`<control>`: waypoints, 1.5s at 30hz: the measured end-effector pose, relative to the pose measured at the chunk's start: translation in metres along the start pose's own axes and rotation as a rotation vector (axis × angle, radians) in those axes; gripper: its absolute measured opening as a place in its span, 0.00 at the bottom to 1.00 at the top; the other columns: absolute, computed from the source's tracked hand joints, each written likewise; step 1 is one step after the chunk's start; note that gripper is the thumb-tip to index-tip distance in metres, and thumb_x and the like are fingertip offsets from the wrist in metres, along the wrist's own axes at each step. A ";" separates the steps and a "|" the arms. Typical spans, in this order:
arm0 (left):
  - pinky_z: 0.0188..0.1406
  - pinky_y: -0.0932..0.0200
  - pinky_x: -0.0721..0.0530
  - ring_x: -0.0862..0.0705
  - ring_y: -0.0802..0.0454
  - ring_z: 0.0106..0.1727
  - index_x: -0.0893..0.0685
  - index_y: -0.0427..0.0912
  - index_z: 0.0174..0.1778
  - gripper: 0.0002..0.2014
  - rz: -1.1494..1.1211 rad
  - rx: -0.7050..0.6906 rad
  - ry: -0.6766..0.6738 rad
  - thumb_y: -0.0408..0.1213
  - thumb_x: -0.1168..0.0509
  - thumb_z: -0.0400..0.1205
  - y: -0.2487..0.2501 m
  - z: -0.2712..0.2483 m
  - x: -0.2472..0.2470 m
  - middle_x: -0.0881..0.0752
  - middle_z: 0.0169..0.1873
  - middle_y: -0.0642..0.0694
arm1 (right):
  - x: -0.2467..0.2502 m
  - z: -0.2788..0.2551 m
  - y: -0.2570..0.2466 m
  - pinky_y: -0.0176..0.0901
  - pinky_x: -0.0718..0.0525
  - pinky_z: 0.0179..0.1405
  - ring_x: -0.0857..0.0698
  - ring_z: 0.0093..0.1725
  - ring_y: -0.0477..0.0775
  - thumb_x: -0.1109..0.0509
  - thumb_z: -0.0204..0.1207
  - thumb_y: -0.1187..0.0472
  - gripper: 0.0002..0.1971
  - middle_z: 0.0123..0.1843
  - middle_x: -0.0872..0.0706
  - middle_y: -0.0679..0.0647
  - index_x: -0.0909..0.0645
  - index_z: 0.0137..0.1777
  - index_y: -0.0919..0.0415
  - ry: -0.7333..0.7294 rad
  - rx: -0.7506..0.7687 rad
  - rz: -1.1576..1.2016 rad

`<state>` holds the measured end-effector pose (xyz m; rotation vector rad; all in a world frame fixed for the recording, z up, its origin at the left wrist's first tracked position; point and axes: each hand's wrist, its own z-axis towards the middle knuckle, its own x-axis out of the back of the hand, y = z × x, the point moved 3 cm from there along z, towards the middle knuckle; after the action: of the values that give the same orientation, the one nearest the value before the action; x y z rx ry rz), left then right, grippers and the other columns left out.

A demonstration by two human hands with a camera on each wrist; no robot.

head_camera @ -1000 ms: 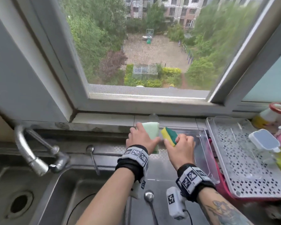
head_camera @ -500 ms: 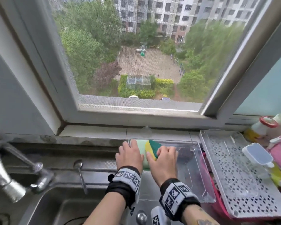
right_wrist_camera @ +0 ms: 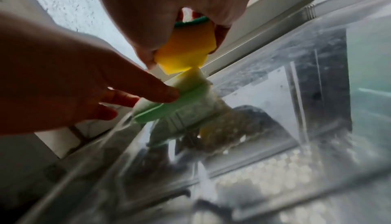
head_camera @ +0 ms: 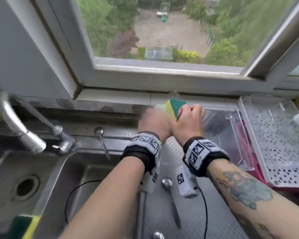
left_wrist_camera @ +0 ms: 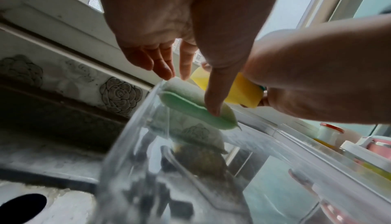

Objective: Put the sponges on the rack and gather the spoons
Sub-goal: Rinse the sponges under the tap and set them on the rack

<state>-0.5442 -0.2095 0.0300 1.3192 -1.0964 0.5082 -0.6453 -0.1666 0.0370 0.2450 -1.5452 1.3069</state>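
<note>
My left hand [head_camera: 151,122] lightly pinches a pale green and white sponge [left_wrist_camera: 196,105] between thumb and fingers. That sponge rests on the back left corner rim of the clear plastic rack [head_camera: 231,135]. Right beside and above it, my right hand [head_camera: 188,116] grips a yellow sponge with a dark green pad [head_camera: 175,107], its yellow foam [right_wrist_camera: 186,50] touching the pale one. One spoon [head_camera: 100,135] lies on the ledge behind the sink, a second spoon [head_camera: 167,185] on the drainboard between my wrists. A third spoon bowl [head_camera: 157,235] shows at the bottom edge.
Another green and yellow sponge [head_camera: 22,225] sits at the lower left by the sink basin [head_camera: 79,178]. The faucet [head_camera: 21,130] juts out at the left. A white perforated tray [head_camera: 274,144] with a container lies right of the rack. The window sill runs close behind.
Both hands came down from above the rack to its back left corner, and the pale sponge now rests on the rim. The head view has tilted down.
</note>
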 end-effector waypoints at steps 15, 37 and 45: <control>0.71 0.53 0.27 0.27 0.43 0.69 0.28 0.41 0.72 0.30 -0.188 -0.057 0.069 0.37 0.29 0.73 -0.013 0.000 -0.014 0.25 0.66 0.41 | 0.000 -0.004 -0.001 0.36 0.35 0.54 0.33 0.54 0.50 0.26 0.66 0.53 0.15 0.54 0.33 0.50 0.26 0.48 0.55 -0.010 0.069 0.016; 0.73 0.48 0.27 0.23 0.47 0.68 0.28 0.44 0.72 0.28 -0.234 -0.012 0.131 0.43 0.31 0.76 -0.074 -0.064 0.043 0.21 0.65 0.44 | 0.011 -0.047 -0.036 0.57 0.29 0.71 0.31 0.68 0.58 0.30 0.70 0.45 0.28 0.69 0.29 0.58 0.27 0.67 0.58 0.032 0.116 -0.061; 0.70 0.48 0.25 0.21 0.42 0.65 0.21 0.45 0.62 0.18 -0.317 0.157 0.135 0.38 0.34 0.76 -0.158 -0.161 0.100 0.20 0.62 0.44 | -0.020 -0.146 -0.124 0.54 0.31 0.67 0.28 0.66 0.63 0.27 0.70 0.56 0.20 0.64 0.25 0.62 0.22 0.60 0.61 -0.008 0.219 -0.061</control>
<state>-0.3136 -0.1251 0.0539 1.5394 -0.7301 0.4447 -0.4666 -0.1044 0.0739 0.4334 -1.3903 1.4289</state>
